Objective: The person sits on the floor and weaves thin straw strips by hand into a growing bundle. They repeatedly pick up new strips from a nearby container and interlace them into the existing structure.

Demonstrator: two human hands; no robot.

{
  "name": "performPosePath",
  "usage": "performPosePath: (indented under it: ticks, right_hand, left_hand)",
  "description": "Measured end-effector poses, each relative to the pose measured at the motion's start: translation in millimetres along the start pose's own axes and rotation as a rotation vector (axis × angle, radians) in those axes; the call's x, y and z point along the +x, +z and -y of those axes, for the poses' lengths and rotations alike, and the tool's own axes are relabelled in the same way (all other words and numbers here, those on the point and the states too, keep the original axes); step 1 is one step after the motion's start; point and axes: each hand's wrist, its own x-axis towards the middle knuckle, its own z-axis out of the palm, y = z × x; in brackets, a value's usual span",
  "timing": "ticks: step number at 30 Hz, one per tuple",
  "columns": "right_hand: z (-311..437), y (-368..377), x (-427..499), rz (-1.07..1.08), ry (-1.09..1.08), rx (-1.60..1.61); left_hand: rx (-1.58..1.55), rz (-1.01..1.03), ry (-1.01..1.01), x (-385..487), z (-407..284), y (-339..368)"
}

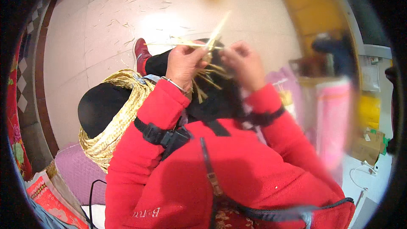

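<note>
My left hand (182,62) pinches a small piece of straw plaiting (208,58) between thumb and fingers, above my dark-trousered leg. Loose straw ends fan out below it, and one pale flat strip (219,29) stands up past the thumb. At the right side of the work, my right hand (243,62) is blurred, with its fingertips drawn together on a straw strand (217,47). A thick coil of plaited straw braid (119,127) hangs around my other knee, beside the left forearm. Part of the plaiting is hidden behind the left fingers.
Straw scraps (122,24) are scattered over the tiled floor (70,44). A purple quilted cover (78,175) lies under me. To the right are a blurred pink roll-shaped object (332,121), a wooden cabinet (313,9) and a cardboard box (367,146). A red printed bag (52,200) sits lower left.
</note>
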Motion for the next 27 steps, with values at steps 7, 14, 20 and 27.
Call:
performPosePath:
  ticks: [7, 14, 20, 27]
  right_hand:
    - [1.0, -12.1, -7.9, 0.083, -0.448, -0.671]
    - [1.1, -12.1, -8.0, 0.163, -0.598, -0.896]
    - [3.9, -5.9, -11.3, 0.166, -0.598, -0.776]
    - [1.6, -1.3, -12.7, 0.287, -0.433, -0.788]
  left_hand:
    - [0.127, -0.024, 0.09, -2.3, 1.0, 1.1]
    - [0.164, 0.028, 0.049, 1.0, 3.2, -3.0]
    - [0.252, 0.082, 0.052, -1.4, 4.7, 2.9]
    - [0.289, 0.029, 0.032, 0.1, 5.4, 1.2]
